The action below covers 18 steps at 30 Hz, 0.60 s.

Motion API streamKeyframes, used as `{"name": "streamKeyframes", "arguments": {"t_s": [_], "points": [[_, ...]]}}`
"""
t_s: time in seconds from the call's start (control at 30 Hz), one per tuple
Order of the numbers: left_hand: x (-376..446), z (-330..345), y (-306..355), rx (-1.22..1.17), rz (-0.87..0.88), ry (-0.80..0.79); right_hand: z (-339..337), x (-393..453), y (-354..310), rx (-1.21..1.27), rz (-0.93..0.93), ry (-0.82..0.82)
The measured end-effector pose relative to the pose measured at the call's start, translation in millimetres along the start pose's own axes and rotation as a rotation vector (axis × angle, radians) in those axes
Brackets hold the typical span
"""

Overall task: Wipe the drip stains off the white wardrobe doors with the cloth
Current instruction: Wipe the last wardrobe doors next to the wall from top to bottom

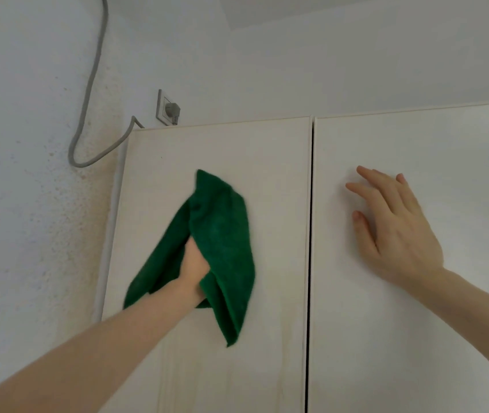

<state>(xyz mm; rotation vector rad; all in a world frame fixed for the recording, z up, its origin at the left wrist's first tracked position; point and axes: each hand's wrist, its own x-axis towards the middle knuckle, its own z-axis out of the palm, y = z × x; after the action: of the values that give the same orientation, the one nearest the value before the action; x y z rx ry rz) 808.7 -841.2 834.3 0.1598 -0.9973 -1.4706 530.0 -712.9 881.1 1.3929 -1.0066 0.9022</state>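
Observation:
A green cloth (222, 231) lies against the upper part of the left white wardrobe door (273, 162). My left hand (194, 269) is under the cloth and holds it against the door; the cloth drapes over the fingers and hides them. My right hand (392, 225) rests flat with spread fingers on the right wardrobe door (461, 162). A dark vertical gap separates the two doors. No drip stains are plain to see on the doors; faint vertical streaks show low on the left door.
A speckled, stained wall (28, 204) stands to the left of the wardrobe. A grey cable (88, 93) loops down it and runs behind the wardrobe top. A wall socket (167, 108) with a plug sits just above the left door.

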Motion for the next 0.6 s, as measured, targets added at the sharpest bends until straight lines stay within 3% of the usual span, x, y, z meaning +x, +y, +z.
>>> {"name": "streamKeyframes", "arguments": {"t_s": [0.13,0.3,0.4,0.6], "points": [[-16,51,-27,0.258,0.003,-0.073,-1,-1,-1,0.000,-0.002,0.005],[-26,85,-30,0.354,-0.084,-0.179,-4,-2,-1,0.009,0.013,-0.013],[-36,89,-16,0.312,-0.128,-0.261,-6,-2,-1,0.015,0.023,-0.013],[-14,55,27,0.092,0.134,-0.156,-6,-1,-1,0.010,0.015,-0.007]]}}
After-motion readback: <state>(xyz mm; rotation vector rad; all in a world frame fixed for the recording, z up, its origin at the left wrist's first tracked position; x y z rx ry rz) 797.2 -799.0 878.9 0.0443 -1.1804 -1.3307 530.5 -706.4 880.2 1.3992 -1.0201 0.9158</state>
